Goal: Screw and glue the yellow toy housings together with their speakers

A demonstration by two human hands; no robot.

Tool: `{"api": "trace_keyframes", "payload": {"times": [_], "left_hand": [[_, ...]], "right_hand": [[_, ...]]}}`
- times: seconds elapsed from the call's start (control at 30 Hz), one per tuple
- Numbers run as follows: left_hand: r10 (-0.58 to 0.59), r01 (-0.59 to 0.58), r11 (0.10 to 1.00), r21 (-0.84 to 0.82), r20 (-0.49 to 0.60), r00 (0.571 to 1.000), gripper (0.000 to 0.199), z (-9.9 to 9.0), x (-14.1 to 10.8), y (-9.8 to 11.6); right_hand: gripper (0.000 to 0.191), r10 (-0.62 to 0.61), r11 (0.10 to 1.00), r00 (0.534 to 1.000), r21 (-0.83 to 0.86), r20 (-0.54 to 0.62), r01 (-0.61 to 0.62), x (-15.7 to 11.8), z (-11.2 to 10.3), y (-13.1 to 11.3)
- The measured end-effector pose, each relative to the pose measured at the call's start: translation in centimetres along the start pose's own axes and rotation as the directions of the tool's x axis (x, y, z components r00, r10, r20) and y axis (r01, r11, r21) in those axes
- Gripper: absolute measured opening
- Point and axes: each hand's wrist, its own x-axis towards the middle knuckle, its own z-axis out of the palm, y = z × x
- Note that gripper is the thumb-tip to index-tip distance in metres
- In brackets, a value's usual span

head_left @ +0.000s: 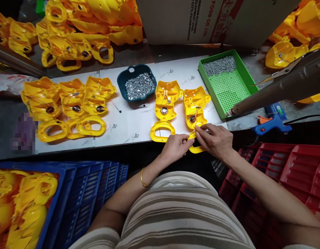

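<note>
Head view: my left hand and right hand both pinch the yellow shell near its handle, beside the green tray. Probably I work this end; next needs steady holding.

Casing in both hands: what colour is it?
The casing is yellow, with a dark round part inside; best seen in the head view.

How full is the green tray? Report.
Partly full: the green tray holds small silvery pieces at its far end; the nearer visible part is bare.
</note>
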Motion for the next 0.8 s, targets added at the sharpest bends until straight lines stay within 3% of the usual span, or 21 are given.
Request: {"api": "trace_keyframes", "payload": {"times": [0.23,0.37,0.43,0.53,0.57,0.6,0.67,0.73,0.8], "left_hand": [[-0.034,0.034,0.999,0.003,0.002,0.999,0.036,0.1,0.3,0.4],[0.105,-0.082,0.964,0.254,-0.078,0.991,0.038,-0.7,-0.6,1.0],[0.263,-0.150,0.896,0.417,-0.229,0.937,0.035,-2.0,-1.5,0.7],[0.488,-0.123,0.793,0.597,-0.501,0.714,0.022,-4.3,-2.4,-1.1],[0.534,-0.100,0.762,0.640,-0.534,0.656,0.020,-5.0,-2.5,-1.9],[0.565,-0.086,0.734,0.673,-0.536,0.628,0.023,-5.5,-2.6,-2.8],[0.588,-0.089,0.700,0.709,-0.501,0.635,0.028,-5.9,-2.6,-4.2],[0.584,-0.104,0.696,0.710,-0.476,0.657,0.026,-5.6,-2.8,-4.9],[0.567,-0.110,0.710,0.696,-0.472,0.675,0.025,-4.7,-3.1,-4.8]], "right_hand": [[0.030,0.056,0.998,0.998,-0.001,-0.014,-0.056,-0.8,1.1,-0.8],[0.032,0.055,0.996,0.998,0.067,-0.016,-0.054,-0.9,1.3,0.2],[0.033,0.057,0.994,0.997,0.099,-0.053,-0.052,-1.0,1.3,0.9],[0.032,0.110,0.987,0.974,0.134,-0.197,-0.085,-0.5,0.8,1.3],[0.031,0.131,0.982,0.960,0.162,-0.249,-0.092,0.0,0.5,1.1],[0.030,0.148,0.974,0.948,0.207,-0.281,-0.091,0.6,0.2,0.7],[0.026,0.177,0.940,0.945,0.333,-0.275,-0.079,2.4,-0.5,-0.6],[0.023,0.188,0.897,0.965,0.431,-0.182,-0.094,4.8,-0.7,-2.3],[0.025,0.194,0.895,0.980,0.417,-0.040,-0.160,7.1,-0.4,-3.9]]}}
